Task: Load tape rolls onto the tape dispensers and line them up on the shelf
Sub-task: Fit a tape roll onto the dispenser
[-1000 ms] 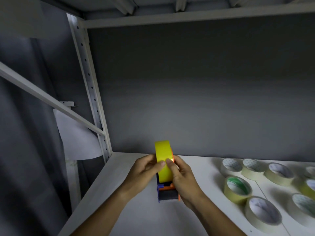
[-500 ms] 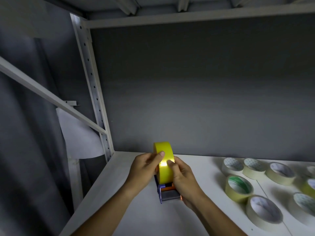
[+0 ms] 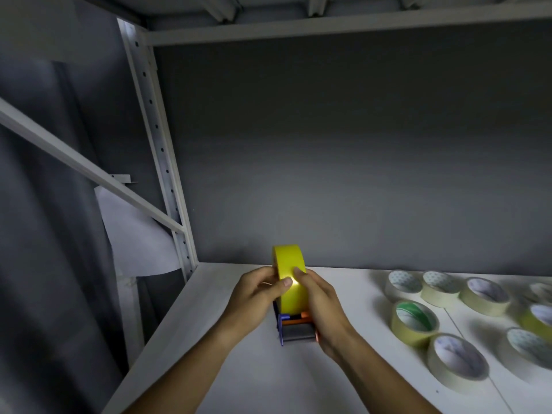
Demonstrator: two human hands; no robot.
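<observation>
A bright yellow tape roll [image 3: 289, 261] stands on edge in a blue and orange tape dispenser [image 3: 295, 330], which rests on the white shelf [image 3: 209, 294] near its left end. My left hand [image 3: 254, 297] grips the roll's left side, with the thumb laid across its face. On the other side my right hand [image 3: 319, 303] holds the roll, thumb on the yellow face, and its palm covers the dispenser's right flank. Most of the dispenser's body is hidden behind the roll and both hands.
Several loose tape rolls lie flat on the shelf to the right, among them a green-cored one [image 3: 413, 322] and a pale one [image 3: 457, 361] near the front. A perforated metal upright [image 3: 161, 150] and a grey back wall bound the shelf.
Both hands and the roll with its dispenser have shifted slightly toward the shelf's back. My left thumb has slid further across the roll's face.
</observation>
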